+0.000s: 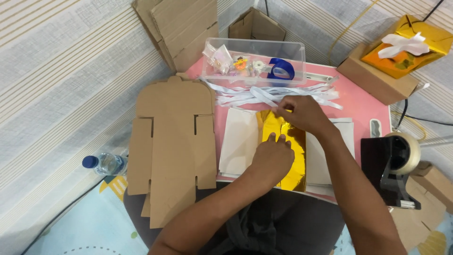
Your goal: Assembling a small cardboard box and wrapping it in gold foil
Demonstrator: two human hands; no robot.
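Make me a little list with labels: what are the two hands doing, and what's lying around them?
left hand: left hand pressed flat on the shiny gold foil sheet
right hand: right hand pinching the foil's top edge
under foil: white paper sheets on the pink table
behind: white paper strips; clear plastic box holding a blue tape roll
left side: flat brown cardboard cutout; plastic water bottle
right side: black tape dispenser

Your left hand (272, 156) hiding the gold foil sheet's (285, 156) middle, trinkets in the clear plastic box (292, 52) beyond it too small to tell
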